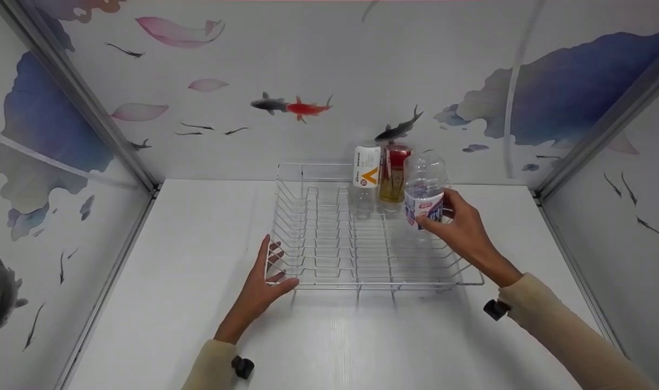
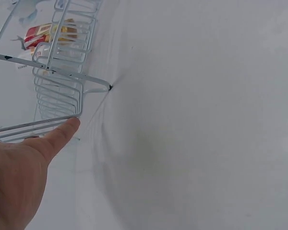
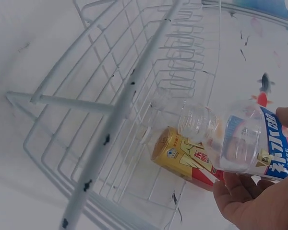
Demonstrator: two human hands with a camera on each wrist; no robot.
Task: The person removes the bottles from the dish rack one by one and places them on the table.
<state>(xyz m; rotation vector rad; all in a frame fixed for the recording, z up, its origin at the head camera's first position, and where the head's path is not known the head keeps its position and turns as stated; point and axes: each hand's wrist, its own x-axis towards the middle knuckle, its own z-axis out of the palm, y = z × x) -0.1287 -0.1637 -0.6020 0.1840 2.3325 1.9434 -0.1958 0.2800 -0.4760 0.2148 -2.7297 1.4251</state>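
Right of frame centre, the bottle [image 1: 424, 192] pinched by the right grip [image 1: 464, 230] is best lowered gently, rack [image 1: 375, 284] held by the left grip [image 1: 260, 287].

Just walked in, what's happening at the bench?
A person's right hand is holding a clear bottle, neck down, over the right part of a white wire rack. Their left hand holds the rack's near left corner. A white-labelled bottle and a red-and-gold container stand side by side at the back of the rack, left of the held bottle.
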